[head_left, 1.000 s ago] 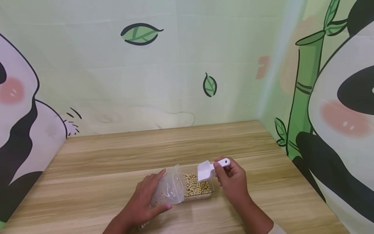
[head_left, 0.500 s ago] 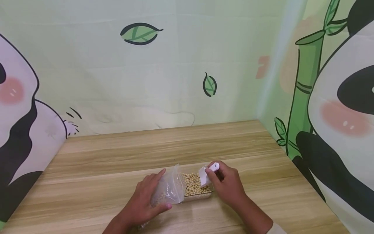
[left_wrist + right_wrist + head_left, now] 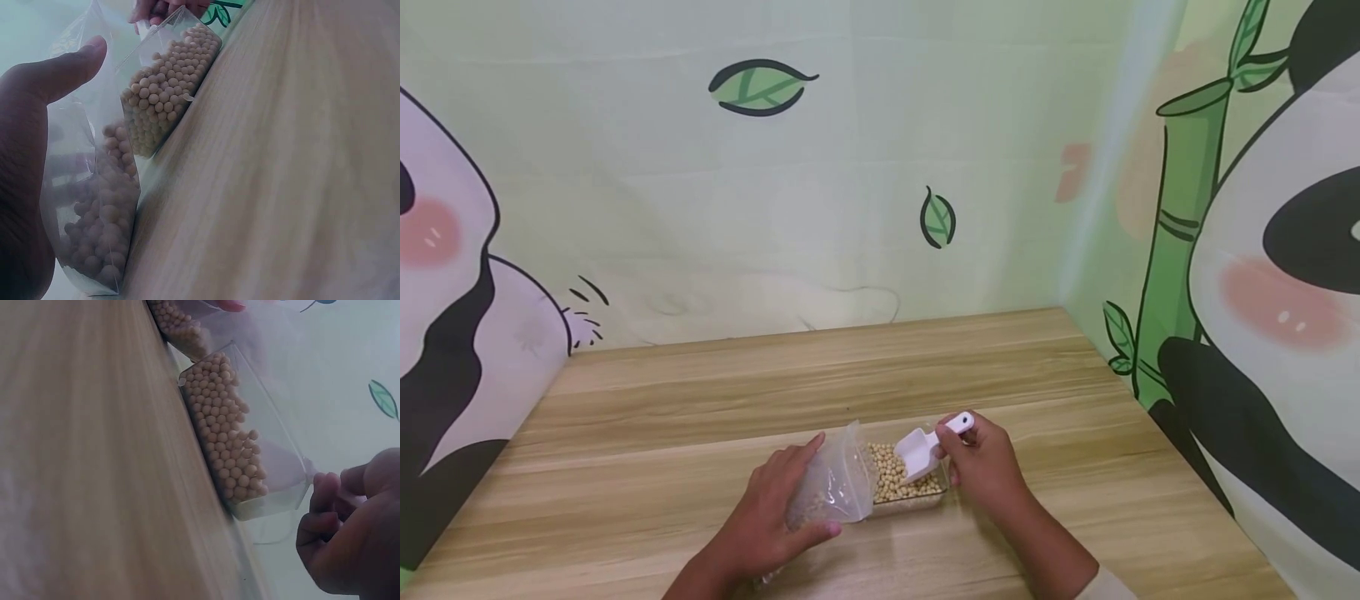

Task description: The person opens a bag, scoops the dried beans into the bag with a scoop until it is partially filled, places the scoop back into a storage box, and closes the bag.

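Note:
My left hand (image 3: 771,512) holds a clear plastic zip bag (image 3: 837,487), thumb on the near side and fingers on the far side. Round beige beans, like soybeans, fill the bag's lower part (image 3: 103,234) in the left wrist view. Against the bag's open mouth stands a clear rectangular container (image 3: 917,503) with more soybeans (image 3: 886,473) in it. In my right hand (image 3: 992,467) a small white scoop (image 3: 916,454) is pinched by its handle. Its tilted blade is in the container, low over the beans; whether it touches them is hard to tell.
Everything rests on a wood-grain table (image 3: 700,400). Fabric walls (image 3: 850,167) printed with pandas, bamboo and leaves stand behind and at both sides.
My right hand has lowered the scoop into the container, and its blade has then turned and shifted left over the beans. The left hand, bag and container stay in place.

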### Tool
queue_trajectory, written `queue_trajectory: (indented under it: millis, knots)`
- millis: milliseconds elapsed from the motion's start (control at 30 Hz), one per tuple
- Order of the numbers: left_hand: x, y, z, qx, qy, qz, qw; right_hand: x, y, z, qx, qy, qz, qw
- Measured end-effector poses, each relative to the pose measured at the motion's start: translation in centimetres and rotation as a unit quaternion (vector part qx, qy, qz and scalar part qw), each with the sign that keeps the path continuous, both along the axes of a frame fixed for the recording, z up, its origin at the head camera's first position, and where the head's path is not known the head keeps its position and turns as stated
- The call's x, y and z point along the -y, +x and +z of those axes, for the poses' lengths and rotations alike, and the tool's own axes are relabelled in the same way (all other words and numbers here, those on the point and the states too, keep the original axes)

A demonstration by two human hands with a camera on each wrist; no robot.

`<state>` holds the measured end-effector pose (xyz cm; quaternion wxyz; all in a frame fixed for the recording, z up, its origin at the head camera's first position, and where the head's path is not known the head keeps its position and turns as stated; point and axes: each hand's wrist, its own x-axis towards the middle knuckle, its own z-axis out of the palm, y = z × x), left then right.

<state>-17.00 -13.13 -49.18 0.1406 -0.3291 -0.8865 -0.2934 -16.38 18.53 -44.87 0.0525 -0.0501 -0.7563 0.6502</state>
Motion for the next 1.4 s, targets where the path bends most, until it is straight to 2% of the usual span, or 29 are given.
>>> queue_trajectory:
  millis: [133,300,600,900,1400]
  knots:
    - [0.0,0.0,0.0,-0.002,0.002,-0.002,1.0,-0.2,-0.3,-0.4,0.039,-0.039,-0.01,0.998]
    - [0.0,0.0,0.0,-0.002,0.0,-0.001,1.0,-0.2,-0.6,-0.7,0.081,-0.104,-0.019,0.991]
    - [0.0,0.0,0.0,-0.005,0.001,-0.003,1.0,-0.4,-0.6,-0.9,0.109,-0.153,-0.024,0.982]
    - [0.0,0.1,0.1,0.0,-0.001,-0.001,1.0,-0.5,-1.0,-1.2,0.113,-0.198,-0.029,0.973]
    - [-0.1,0.1,0.2,-0.001,-0.003,-0.001,1.0,-0.7,-1.1,-1.1,0.074,-0.279,-0.011,0.957]
